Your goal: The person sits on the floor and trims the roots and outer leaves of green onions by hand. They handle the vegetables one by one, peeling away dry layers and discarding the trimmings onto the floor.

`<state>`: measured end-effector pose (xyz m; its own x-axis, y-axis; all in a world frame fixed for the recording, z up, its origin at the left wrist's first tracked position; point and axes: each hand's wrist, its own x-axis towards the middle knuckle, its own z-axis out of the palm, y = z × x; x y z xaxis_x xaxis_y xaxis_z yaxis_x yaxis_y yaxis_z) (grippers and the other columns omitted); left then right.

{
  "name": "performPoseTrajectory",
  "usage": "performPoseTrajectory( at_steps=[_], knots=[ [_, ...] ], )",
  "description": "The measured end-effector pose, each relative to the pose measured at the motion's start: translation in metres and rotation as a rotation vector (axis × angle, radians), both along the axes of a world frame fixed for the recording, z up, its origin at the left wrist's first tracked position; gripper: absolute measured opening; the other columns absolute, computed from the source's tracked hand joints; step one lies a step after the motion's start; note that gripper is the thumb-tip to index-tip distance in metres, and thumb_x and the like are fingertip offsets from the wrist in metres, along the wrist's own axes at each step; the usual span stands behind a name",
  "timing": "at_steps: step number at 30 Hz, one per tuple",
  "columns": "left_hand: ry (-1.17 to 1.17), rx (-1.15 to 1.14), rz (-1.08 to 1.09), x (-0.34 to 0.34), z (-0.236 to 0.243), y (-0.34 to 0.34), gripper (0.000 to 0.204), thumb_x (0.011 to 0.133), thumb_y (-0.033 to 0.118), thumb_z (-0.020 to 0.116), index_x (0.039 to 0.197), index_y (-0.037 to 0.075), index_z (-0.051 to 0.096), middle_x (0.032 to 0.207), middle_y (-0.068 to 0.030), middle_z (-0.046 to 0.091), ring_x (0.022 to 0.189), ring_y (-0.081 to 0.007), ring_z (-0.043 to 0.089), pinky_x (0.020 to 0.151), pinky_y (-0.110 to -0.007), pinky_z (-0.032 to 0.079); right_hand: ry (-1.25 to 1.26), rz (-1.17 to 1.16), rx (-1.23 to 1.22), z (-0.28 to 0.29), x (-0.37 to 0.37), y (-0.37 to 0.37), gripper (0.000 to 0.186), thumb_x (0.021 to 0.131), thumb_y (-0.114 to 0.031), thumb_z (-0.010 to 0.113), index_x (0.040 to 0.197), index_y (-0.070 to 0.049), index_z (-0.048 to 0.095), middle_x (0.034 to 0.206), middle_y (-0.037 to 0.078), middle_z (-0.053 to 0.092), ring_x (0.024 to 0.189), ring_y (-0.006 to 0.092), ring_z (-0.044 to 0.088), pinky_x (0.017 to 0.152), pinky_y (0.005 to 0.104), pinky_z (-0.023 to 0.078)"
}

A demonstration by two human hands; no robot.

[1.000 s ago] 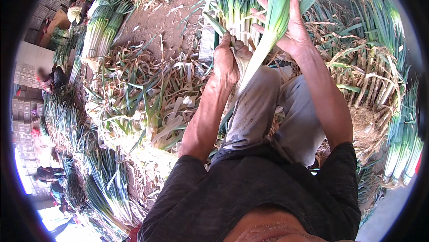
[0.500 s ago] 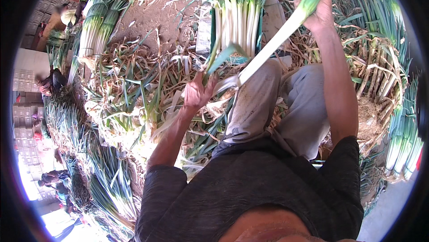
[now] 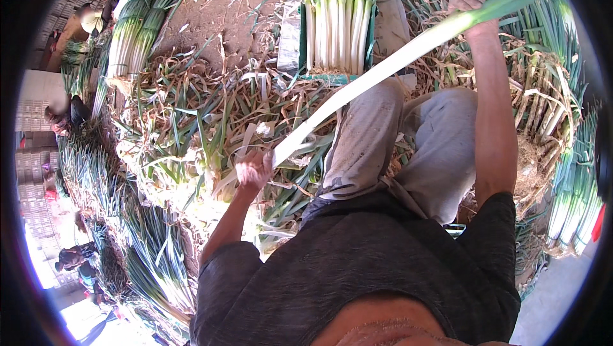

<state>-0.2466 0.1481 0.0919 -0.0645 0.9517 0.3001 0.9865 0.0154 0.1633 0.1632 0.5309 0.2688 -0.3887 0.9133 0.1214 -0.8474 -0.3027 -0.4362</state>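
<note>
A long white-stalked leek [image 3: 377, 76] slants across above my knees, its green leaves up at the right. My right hand [image 3: 471, 6] is closed round it where the white turns green. Down at the root end, my left hand [image 3: 255, 168] is closed with its fingers at the stalk's tip; the roots are hidden by it. Beyond my knees, a green crate [image 3: 302, 43] holds several cleaned leeks [image 3: 338, 23] standing side by side, leaves away from me. Peeled leaves and dry skins [image 3: 191, 110] lie heaped round my left hand.
Tied leek bundles [image 3: 131, 43] lie at the far left, with more leeks [image 3: 159, 250] along the left. Untrimmed leeks with dry skins [image 3: 543, 84] are piled at my right, bundles [image 3: 571, 212] beyond them. Other people [image 3: 80, 256] are at the left edge.
The loose outer leaf in my left hand is gone from the leek. My left hand has moved down and left to the root end; my right hand has shifted slightly right.
</note>
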Motion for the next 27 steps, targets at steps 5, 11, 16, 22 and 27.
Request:
performPoseTrajectory(
  at_steps=[5,11,16,22,27],
  knots=[
    [0.114,-0.102,0.087,-0.057,-0.040,-0.081,0.029,0.081,0.027,0.058,0.061,0.006,0.060,0.058,-0.0127,0.057,0.049,-0.0289,0.056,0.044,-0.039,0.044,0.104,0.168,0.155,0.002,0.037,0.020,0.035,0.092,-0.032,0.041,0.072,-0.003,0.046,0.045,-0.005,0.037,0.035,0.0067,0.037,0.038,0.0207,0.035],
    [0.342,-1.275,0.188,-0.128,-0.053,-0.196,0.035,0.085,0.027,0.044,0.080,0.001,0.066,0.075,-0.0166,0.064,0.075,-0.0321,0.061,0.068,-0.046,0.044,0.081,0.123,0.389,0.008,0.028,0.047,0.033,0.089,-0.033,0.052,0.086,0.000,0.047,0.049,0.000,0.045,0.035,0.0073,0.045,0.034,0.0184,0.038],
    [-0.129,-0.296,0.101,-0.029,0.010,-0.011,0.020,0.080,0.016,0.053,0.092,0.001,0.058,0.092,-0.0198,0.057,0.085,-0.0375,0.054,0.074,-0.046,0.044,0.519,0.679,0.337,0.009,-0.022,0.036,0.022,0.089,-0.023,0.044,0.087,-0.001,0.049,0.061,-0.001,0.047,0.049,0.0109,0.046,0.046,0.0246,0.038],
    [-1.058,-0.452,-0.236,0.129,0.128,0.130,0.048,0.086,0.025,0.058,0.124,0.002,0.041,0.106,-0.0174,0.058,0.093,-0.0229,0.059,0.079,-0.032,0.052,0.386,0.605,0.363,0.027,-0.057,-0.002,0.043,0.081,-0.029,0.065,0.101,0.004,0.046,0.053,0.000,0.047,0.039,0.0080,0.049,0.036,0.0174,0.040],
    [-0.931,-0.050,-0.518,0.175,0.114,0.161,0.045,0.086,0.020,0.059,0.124,0.002,0.044,0.097,-0.0154,0.061,0.088,-0.0223,0.060,0.075,-0.032,0.049,0.350,0.534,0.329,0.020,-0.054,-0.006,0.045,0.086,-0.031,0.057,0.107,0.007,0.043,0.066,0.001,0.052,0.047,0.0073,0.051,0.045,0.0188,0.041]
  ],
)
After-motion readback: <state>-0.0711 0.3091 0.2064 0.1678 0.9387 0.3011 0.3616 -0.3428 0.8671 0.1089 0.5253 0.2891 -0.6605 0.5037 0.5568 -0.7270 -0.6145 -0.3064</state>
